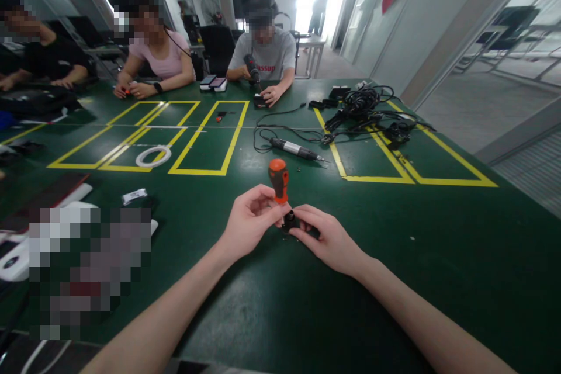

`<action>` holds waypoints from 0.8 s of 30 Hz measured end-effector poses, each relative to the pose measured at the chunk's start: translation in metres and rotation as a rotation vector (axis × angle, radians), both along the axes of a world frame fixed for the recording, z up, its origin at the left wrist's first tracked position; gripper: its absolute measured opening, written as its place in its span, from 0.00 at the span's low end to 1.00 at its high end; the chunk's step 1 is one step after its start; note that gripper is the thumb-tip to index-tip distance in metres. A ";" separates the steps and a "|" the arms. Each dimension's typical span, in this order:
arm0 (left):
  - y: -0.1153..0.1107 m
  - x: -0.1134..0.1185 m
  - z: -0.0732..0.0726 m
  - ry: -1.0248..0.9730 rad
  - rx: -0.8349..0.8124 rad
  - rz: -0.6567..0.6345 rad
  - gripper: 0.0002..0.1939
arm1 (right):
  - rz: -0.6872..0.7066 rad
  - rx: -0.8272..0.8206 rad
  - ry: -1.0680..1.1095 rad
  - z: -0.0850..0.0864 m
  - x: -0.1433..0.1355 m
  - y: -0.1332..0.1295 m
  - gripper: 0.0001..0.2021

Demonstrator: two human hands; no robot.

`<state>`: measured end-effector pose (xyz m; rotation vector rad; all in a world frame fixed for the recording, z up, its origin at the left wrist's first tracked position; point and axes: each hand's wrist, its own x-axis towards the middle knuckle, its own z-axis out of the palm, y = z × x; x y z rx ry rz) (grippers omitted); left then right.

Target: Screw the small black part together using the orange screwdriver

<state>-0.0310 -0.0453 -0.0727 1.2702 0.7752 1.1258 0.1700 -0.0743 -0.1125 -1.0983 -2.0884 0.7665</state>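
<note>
An orange and grey screwdriver [279, 180] stands upright, handle up, in front of me. The fingers of my left hand [254, 219] are closed around its lower part, just under the handle. A small black part [290, 220] rests at the tabletop beside the screwdriver. My right hand [324, 236] pinches that black part from the right with thumb and fingers. The screwdriver's tip is hidden behind my left fingers. Both hands are close together, low over the green table [245, 310].
Beyond my hands lies an electric screwdriver [295, 149] with its cable. Black cables [362, 106] are heaped at the back right. A white ring [153, 156] lies to the left. Across the table a person [267, 52] holds a tool; two more people sit at the left.
</note>
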 end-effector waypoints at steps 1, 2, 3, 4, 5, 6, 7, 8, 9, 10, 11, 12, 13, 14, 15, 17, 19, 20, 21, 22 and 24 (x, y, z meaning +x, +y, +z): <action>0.000 0.000 0.000 -0.001 0.005 0.002 0.19 | 0.000 -0.002 0.001 0.001 0.000 0.000 0.09; 0.000 -0.001 0.000 -0.006 0.010 -0.001 0.20 | 0.001 -0.003 0.001 0.001 0.000 0.000 0.09; 0.000 -0.001 0.000 -0.013 0.015 -0.007 0.20 | 0.002 -0.003 0.001 0.002 0.000 0.000 0.08; 0.001 -0.002 0.000 -0.020 0.023 -0.016 0.20 | 0.004 -0.001 0.002 0.002 0.000 0.000 0.08; 0.001 -0.002 0.000 -0.024 0.031 -0.025 0.20 | 0.005 0.002 0.003 0.003 0.000 0.000 0.08; 0.001 -0.002 0.000 -0.021 0.038 -0.031 0.20 | 0.007 0.005 0.005 0.003 0.000 0.000 0.08; 0.001 -0.002 0.001 -0.015 0.045 -0.034 0.20 | 0.008 0.008 0.006 0.003 0.000 0.000 0.08; 0.001 -0.001 0.001 -0.009 0.052 -0.034 0.20 | 0.008 0.010 0.007 0.003 0.000 0.000 0.07; 0.001 -0.001 0.001 -0.006 0.058 -0.032 0.20 | 0.008 0.012 0.007 0.002 0.000 0.000 0.07; 0.001 -0.001 0.001 -0.004 0.060 -0.032 0.19 | 0.010 0.013 0.007 0.002 0.000 0.000 0.07; 0.001 0.000 0.001 -0.007 0.059 -0.031 0.18 | 0.011 0.013 0.007 0.001 0.000 0.000 0.08; 0.001 0.000 0.002 -0.012 0.056 -0.030 0.18 | 0.013 0.015 0.009 0.000 0.000 0.000 0.08; 0.001 0.000 0.002 -0.017 0.051 -0.030 0.17 | 0.012 0.018 0.013 -0.001 0.000 0.000 0.08; 0.001 0.001 0.002 -0.020 0.041 -0.028 0.16 | 0.011 0.021 0.018 -0.001 0.000 0.000 0.08; 0.000 0.001 0.002 -0.023 0.029 -0.025 0.16 | 0.009 0.024 0.022 -0.002 0.000 0.001 0.08; 0.000 0.001 0.003 -0.034 0.007 -0.018 0.15 | 0.006 0.026 0.027 -0.003 0.000 0.000 0.08; 0.000 0.001 0.003 -0.046 -0.007 -0.002 0.16 | 0.004 0.023 0.027 -0.003 0.000 0.000 0.08; 0.000 0.001 0.002 -0.049 -0.011 0.008 0.16 | 0.002 0.023 0.029 -0.003 0.000 0.000 0.08; 0.000 0.001 0.002 -0.049 -0.012 0.016 0.16 | -0.003 0.025 0.032 -0.003 0.000 0.000 0.07; 0.000 0.001 0.001 -0.048 -0.012 0.021 0.17 | -0.007 0.026 0.034 -0.003 0.000 0.000 0.07; 0.000 0.000 0.001 -0.051 -0.005 0.016 0.17 | -0.017 0.031 0.033 -0.002 -0.001 0.000 0.08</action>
